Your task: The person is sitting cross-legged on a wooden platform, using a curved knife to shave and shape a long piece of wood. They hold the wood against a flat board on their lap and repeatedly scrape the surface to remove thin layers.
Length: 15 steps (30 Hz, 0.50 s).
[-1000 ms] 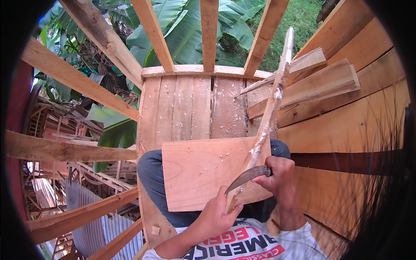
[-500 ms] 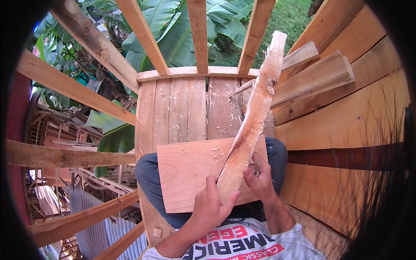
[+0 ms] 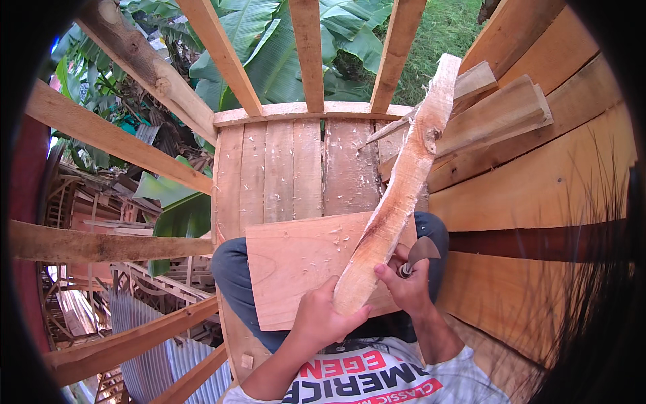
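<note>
while the left hand point(image 3: 324, 314) holds wood point(image 3: 408, 180), the right hand point(image 3: 410, 287) grips a knife point(image 3: 424, 249).

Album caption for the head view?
Left hand grips a rough wooden strip, right hand a knife, board across the lap.

Head view: left one of two wide fisheye cameras on the person's head; looks from above the lap board point(image 3: 289, 269);
Facing: steeply down at the board, reaching forward to the upright slats point(image 3: 307, 60) beyond it;
Nearness: close over the board; shirt point(image 3: 367, 380) nearer than it;
Breadth: plank wall point(image 3: 531, 175) right of the board included;
</note>
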Tool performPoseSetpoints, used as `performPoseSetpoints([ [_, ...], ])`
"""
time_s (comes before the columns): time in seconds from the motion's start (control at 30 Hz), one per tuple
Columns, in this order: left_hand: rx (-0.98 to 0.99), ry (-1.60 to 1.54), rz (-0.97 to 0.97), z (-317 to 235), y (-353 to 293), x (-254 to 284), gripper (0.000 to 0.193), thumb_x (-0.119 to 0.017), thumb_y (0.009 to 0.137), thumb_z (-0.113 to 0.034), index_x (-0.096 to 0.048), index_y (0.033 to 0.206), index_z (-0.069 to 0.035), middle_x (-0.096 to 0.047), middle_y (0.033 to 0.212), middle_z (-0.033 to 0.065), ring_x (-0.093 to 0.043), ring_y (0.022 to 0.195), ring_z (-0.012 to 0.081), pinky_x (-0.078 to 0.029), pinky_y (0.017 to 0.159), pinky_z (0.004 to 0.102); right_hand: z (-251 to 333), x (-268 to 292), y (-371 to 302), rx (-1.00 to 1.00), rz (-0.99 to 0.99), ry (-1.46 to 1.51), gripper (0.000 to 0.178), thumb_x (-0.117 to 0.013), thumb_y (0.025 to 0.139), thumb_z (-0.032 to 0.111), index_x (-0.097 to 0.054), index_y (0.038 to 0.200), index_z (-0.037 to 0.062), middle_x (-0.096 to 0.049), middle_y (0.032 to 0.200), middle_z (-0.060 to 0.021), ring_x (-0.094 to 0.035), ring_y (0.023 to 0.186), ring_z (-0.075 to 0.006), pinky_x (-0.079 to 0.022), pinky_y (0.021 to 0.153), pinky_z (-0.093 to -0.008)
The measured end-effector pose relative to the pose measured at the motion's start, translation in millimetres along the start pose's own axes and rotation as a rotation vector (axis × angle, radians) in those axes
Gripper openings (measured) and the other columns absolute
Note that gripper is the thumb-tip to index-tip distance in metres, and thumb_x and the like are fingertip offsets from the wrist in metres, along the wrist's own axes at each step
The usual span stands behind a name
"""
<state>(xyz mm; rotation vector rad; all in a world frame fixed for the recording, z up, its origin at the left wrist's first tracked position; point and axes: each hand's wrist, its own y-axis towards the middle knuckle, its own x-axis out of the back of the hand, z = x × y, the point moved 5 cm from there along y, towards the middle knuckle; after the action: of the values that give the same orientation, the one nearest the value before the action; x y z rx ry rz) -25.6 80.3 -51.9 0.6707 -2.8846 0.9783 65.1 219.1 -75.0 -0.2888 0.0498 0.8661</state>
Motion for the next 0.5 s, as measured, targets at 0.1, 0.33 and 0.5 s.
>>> performPoseSetpoints([
  [0.1, -0.251, -0.042, -0.144, -6, -2, 0, 0.049, -0.077, 0.071, -0.027, -0.058, 0.101, 0.008, -0.063, 0.061, 0.014, -0.059, 0.04, 0.0179, -0.05, 0.047, 0.0287, 15, 0, 1, 0.164, 0.001, -0.214, 0.026, -0.071, 0.083, 0.022, -0.062, 0.089, -0.0015, -0.054, 0.062, 0.0009, -0.047, 0.057, -0.0036, -0.037, 0.049, -0.0222],
  [0.33, -0.134, -0.081, -0.086, -16, -7, 18, 0.051, -0.076, 0.07, -0.022, -0.057, 0.108, 0.007, -0.065, 0.066, 0.0132, -0.06, 0.044, 0.016, -0.051, 0.05, 0.0291, 16, 31, 6, 0.304, 0.024, -0.759, 0.062, -0.066, 0.075, 0.06, -0.051, 0.059, 0.0021, -0.043, 0.048, -0.0133, -0.052, 0.044, -0.029, -0.038, 0.043, -0.0352],
  [0.5, -0.281, -0.016, -0.088, -17, -15, 18, 0.05, -0.076, 0.066, -0.017, -0.058, 0.107, 0.005, -0.065, 0.075, 0.0079, -0.061, 0.058, 0.0124, -0.05, 0.056, 0.0256, 22, 42, 11, 0.322, -0.07, -0.904, 0.069, -0.065, 0.069, 0.068, -0.049, 0.058, 0.0022, -0.046, 0.05, -0.0152, -0.053, 0.049, -0.0363, -0.04, 0.045, -0.0392],
])
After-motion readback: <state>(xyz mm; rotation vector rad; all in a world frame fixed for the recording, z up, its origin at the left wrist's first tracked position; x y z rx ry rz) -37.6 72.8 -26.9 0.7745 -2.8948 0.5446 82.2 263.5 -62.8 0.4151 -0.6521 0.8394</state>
